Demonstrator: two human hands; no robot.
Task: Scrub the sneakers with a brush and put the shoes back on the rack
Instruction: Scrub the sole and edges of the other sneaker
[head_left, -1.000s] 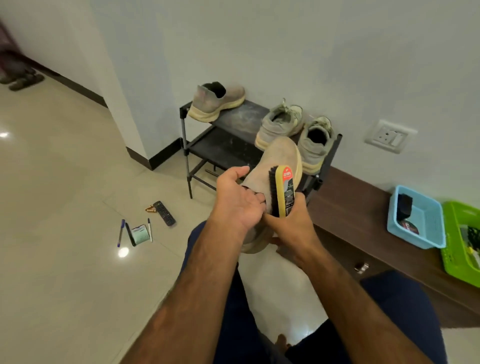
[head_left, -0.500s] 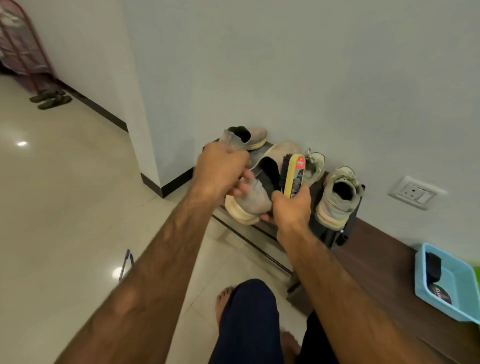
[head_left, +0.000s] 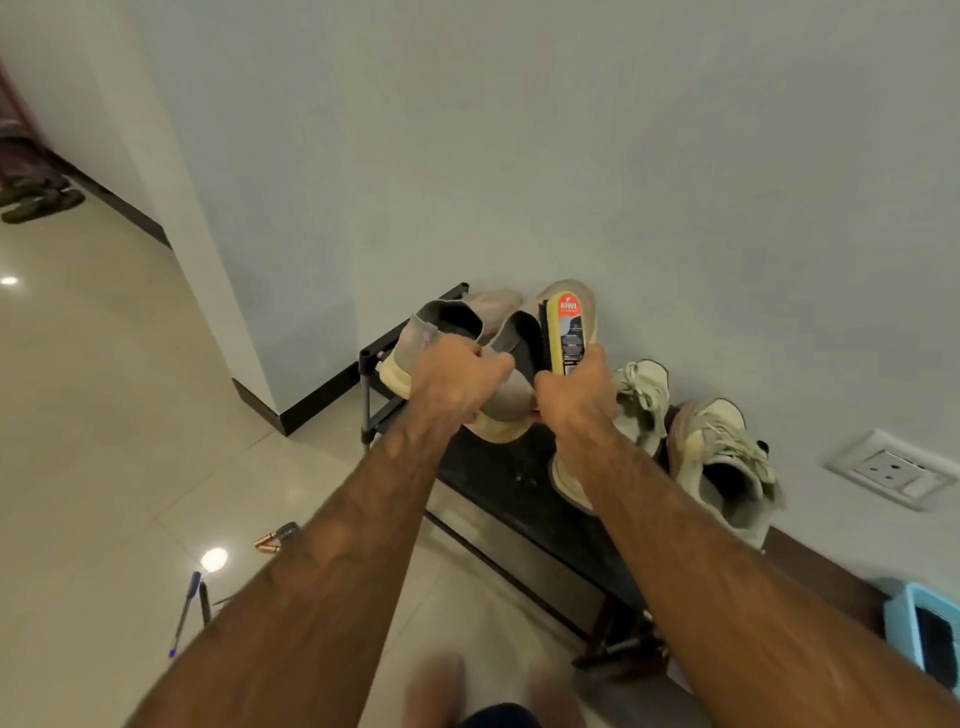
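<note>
So, both hands are out over the black metal shoe rack (head_left: 498, 483) that stands against the wall. The left hand (head_left: 457, 387) grips the heel collar of a grey slip-on sneaker with a cream sole (head_left: 511, 397), fingers curled round the fabric. The right hand (head_left: 576, 402) is wrapped round the lower end of a yellow-backed shoe brush with a red label (head_left: 569, 332). The brush stands upright against the sneaker's right side, dark bristles toward the shoe.

That sneaker is at the left end of the rack's top shelf, toe to the wall and heel at the front edge. I can't tell if the sole is actually down on the shelf. The matching grey slip-on (head_left: 447, 325) is right beside it at the shelf's left corner.

Toward the right end of the shelf is a pair of pale lace-up trainers (head_left: 722, 462), one partly hidden behind the right wrist. There's also a light blue plastic basket (head_left: 898, 618) on the brown wooden bench (head_left: 826, 577), a white wall socket (head_left: 893, 467), and pens (head_left: 184, 616) on the tiled floor.
</note>
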